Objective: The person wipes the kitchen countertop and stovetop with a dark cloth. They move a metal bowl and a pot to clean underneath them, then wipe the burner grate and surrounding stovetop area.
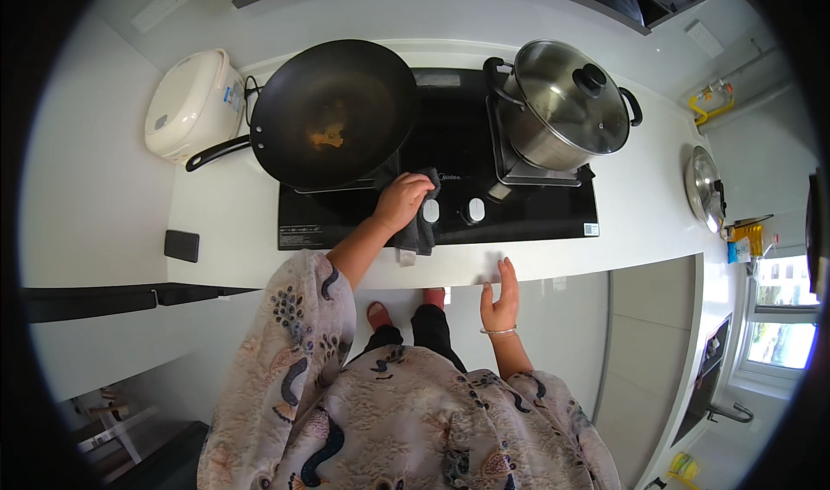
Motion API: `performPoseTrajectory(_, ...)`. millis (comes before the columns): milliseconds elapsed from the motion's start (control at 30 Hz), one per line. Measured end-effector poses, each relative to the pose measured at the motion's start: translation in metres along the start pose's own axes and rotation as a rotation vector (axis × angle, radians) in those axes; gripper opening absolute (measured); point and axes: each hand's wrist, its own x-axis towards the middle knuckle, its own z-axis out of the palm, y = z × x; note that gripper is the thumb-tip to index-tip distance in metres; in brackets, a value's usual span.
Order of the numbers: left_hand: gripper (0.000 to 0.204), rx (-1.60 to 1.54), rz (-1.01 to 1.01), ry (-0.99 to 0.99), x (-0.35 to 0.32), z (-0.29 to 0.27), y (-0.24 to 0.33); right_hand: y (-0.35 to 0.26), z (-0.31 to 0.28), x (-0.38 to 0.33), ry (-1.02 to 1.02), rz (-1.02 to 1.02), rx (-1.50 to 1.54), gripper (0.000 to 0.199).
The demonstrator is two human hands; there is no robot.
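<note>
Dark cloth (pixel 420 235): on the front of the hob (pixel 545 216), beside a white knob (pixel 430 211)
Left hand (pixel 404 200): gripping the cloth's upper end
Right hand (pixel 501 304): empty, fingers apart, near the worktop's front edge
Wok (pixel 333 114): hob's left
Lidded pot (pixel 558 114): hob's right

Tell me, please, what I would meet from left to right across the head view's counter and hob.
Rounded white cooker, round black wok, dark grey fabric cloth in the left hand, rightmost round white knob, silver metal pot, round silver lid.
</note>
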Motion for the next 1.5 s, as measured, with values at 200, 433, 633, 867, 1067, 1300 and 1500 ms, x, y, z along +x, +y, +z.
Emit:
performPoseTrajectory(200,0.024,-0.109,-0.001,-0.506,0.047,0.021,-0.004,-0.009,0.007,0.006,-0.068,0.092,0.146,0.052)
performPoseTrajectory(433,0.034,-0.115,-0.117,-0.546,0.024,0.006,-0.027,-0.006,0.008,0.009,-0.03,0.055,0.233,0.051)
performPoseTrajectory(633,0.036,0.105,-0.164,-0.255,-0.021,-0.007,0.007,-0.001,0.002,-0.002,-0.029,0.06,0.199,0.044)
performPoseTrajectory(867,0.035,0.375,-0.183,-0.199,-0.061,-0.004,0.03,-0.015,0.009,-0.015,-0.106,0.074,0.233,0.037)
performPoseTrajectory(1067,0.043,0.435,-0.169,-0.216,-0.079,0.002,0.054,-0.016,0.012,-0.012,-0.18,0.01,0.226,0.035)
performPoseTrajectory(1300,0.047,0.408,-0.275,-0.215,-0.084,0.028,0.087,-0.018,0.025,-0.007,-0.284,-0.048,0.192,0.034)
performPoseTrajectory(1500,0.05,0.419,-0.194,-0.285,-0.073,0.042,0.092,-0.014,0.019,-0.004,-0.252,-0.111,0.16,0.032)
